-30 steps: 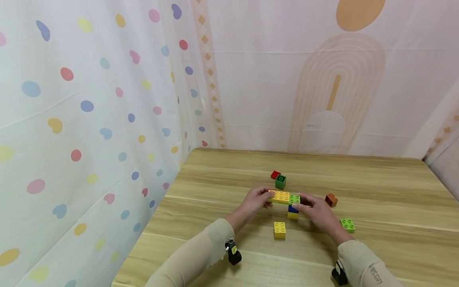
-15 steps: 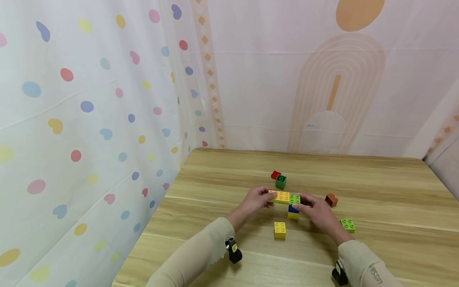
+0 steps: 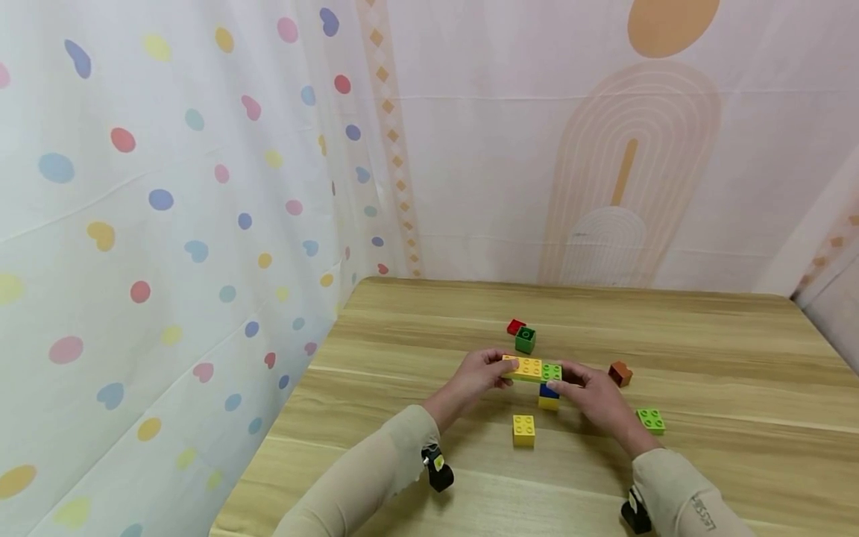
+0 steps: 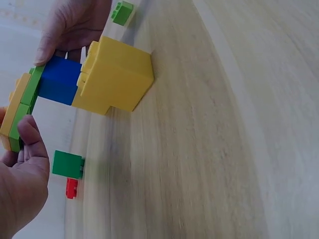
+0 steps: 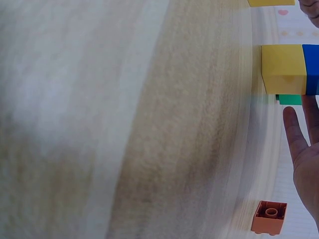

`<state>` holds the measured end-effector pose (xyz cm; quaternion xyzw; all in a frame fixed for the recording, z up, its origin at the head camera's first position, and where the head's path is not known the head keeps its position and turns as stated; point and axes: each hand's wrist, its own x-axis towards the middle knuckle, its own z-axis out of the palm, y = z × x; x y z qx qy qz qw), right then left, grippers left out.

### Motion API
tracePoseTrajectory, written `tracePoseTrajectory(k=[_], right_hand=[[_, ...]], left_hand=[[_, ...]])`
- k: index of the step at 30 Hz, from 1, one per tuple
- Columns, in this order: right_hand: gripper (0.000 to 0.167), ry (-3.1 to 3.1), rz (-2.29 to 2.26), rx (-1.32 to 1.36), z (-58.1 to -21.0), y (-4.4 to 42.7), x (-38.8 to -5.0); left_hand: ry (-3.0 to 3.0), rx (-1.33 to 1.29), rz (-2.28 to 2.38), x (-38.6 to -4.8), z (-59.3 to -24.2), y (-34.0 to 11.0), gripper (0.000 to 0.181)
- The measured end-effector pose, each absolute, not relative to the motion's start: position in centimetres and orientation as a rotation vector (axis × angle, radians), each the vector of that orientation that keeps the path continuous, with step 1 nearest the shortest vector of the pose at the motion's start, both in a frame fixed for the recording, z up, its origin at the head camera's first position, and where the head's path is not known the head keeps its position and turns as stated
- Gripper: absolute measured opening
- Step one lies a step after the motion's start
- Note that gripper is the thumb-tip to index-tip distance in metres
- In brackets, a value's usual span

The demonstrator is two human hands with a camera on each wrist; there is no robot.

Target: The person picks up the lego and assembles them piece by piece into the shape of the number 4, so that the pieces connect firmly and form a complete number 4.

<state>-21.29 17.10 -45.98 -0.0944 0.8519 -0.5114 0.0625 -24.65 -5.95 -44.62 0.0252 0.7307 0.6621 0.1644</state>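
You have the assembly upright at the blue brick (image 3: 549, 390), which serves as reference here: a yellow base brick (image 3: 548, 404) sits directly beneath it and a green layer (image 3: 552, 371) on top, with a yellow plate (image 3: 529, 368) over that layer, overhanging to the blue brick's left. Your left hand (image 3: 478, 377) pinches the overhanging end, thumb above and fingers below. Your right hand (image 3: 593, 394) pinches the green layer just above the blue brick, thumb on the near side; at least one of its fingers (image 5: 295, 130) stands spread from the next. Whether the studs are fully seated cannot be told. The principal hazard, in my judgement, is leverage: no brick shows under the overhang, so downward pressure from your left thumb could prise the green layer off the blue brick or tip the column, particularly if your right hand slackens. Uneven force could also open the seam in the green layer. The loose yellow brick (image 3: 523, 431) lies near, on your side of the blue brick, and a dropped wrist could knock it along the desk (image 3: 403, 321).
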Motion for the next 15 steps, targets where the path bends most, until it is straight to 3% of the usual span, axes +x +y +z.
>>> tracePoseTrajectory(k=[15], right_hand=[[0.058, 2.557, -1.576, -0.261, -46.24, 16.96, -21.39]], left_hand=[[2.077, 0.073, 1.900, -24.60, -44.59, -5.98, 0.026]])
